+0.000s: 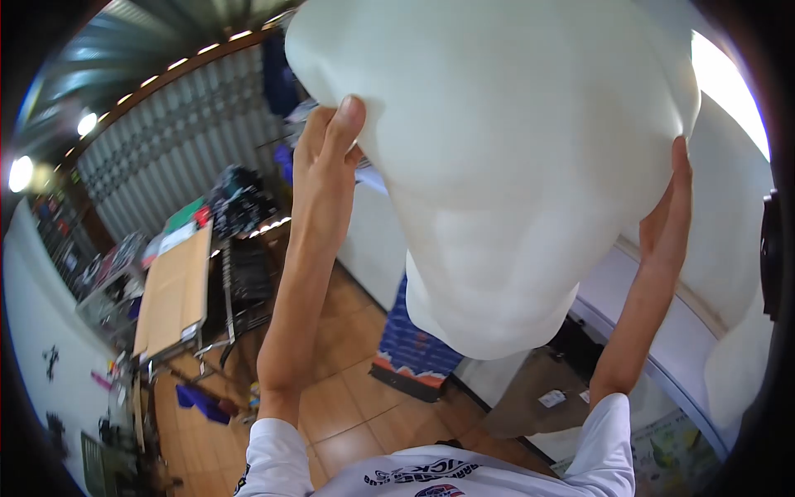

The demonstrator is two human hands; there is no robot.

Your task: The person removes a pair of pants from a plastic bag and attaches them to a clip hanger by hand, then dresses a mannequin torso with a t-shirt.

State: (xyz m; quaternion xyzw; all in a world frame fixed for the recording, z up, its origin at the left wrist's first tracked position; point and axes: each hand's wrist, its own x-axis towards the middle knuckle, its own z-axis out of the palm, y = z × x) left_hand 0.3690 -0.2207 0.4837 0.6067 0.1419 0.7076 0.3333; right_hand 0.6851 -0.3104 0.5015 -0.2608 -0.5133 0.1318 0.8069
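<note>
A large white mannequin torso fills the upper middle of the head view, held up in front of me. My left hand grips its left side, with the thumb lying on the front surface and the fingers behind, mostly hidden. On the opposite side my right hand presses against the torso's edge, its thumb near the armpit crease and its other fingers largely out of sight. The torso's lower end hangs above the floor.
Below the torso stands a blue patterned box on the tiled floor. A white shelf runs along the right, with a brown tagged garment beneath it. At left are a wooden tabletop and piled clothes.
</note>
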